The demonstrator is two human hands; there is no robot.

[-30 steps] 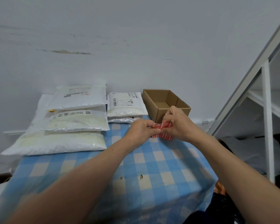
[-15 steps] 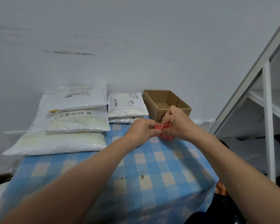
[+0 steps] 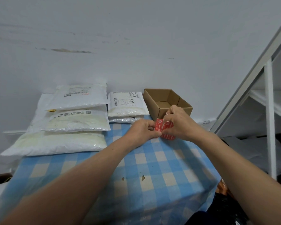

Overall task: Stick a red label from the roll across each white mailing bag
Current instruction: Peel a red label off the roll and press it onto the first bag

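Over the near checked tablecloth [image 3: 152, 168], your hands stayed close together. Your right hand [image 3: 180, 125] gripped the roll of red labels [image 3: 168, 136], and your left hand [image 3: 144, 130] pinched the loose label [image 3: 159, 125], which stood a little further off the roll than a second before. I judge the peeling was barely begun. The white mailing bags [image 3: 75, 122] lay stacked far left, none showing red across it, with the cardboard box [image 3: 154, 98] to their right.

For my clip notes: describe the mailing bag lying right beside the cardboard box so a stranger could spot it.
On the table with the blue checked cloth, an open brown cardboard box sits at the far edge. Left of it, the small white mailing bag tops a stack of two. It is smaller than the bags stacked further left, its label turned sideways.
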